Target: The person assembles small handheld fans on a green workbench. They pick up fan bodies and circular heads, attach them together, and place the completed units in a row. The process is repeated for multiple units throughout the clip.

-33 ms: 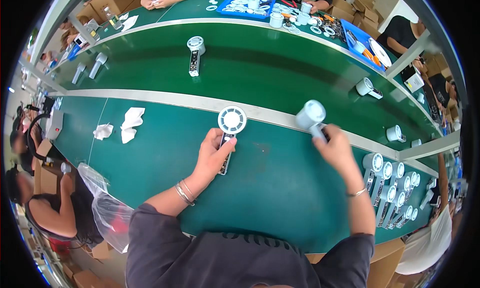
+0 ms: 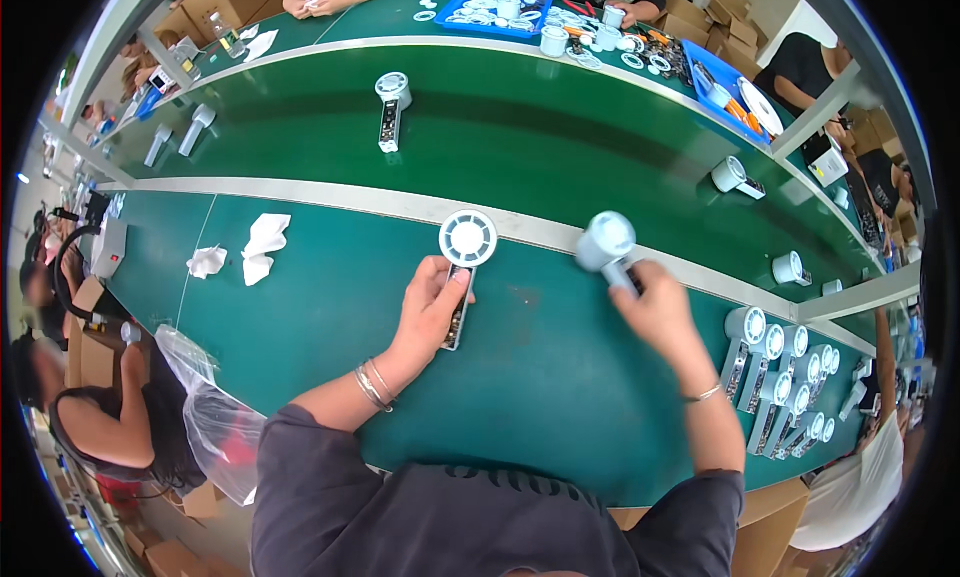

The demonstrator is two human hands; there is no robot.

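Near the far edge of the table [image 2: 545, 407], the left hand [image 2: 425, 317] wraps its fingers around an open-handled fan [image 2: 468, 239], the right hand [image 2: 655, 312] pinching a second fan [image 2: 606, 240] by its handle.

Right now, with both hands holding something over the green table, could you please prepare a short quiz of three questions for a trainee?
1. What does the left hand hold?
2. True or false: the right hand is empty.
3. Where on the green table is the group of similar white devices? A: left part. B: middle. C: right part.

Key:
1. A white device with a slotted round head, gripped by its handle.
2. False; it holds another white device, which looks blurred.
3. C.
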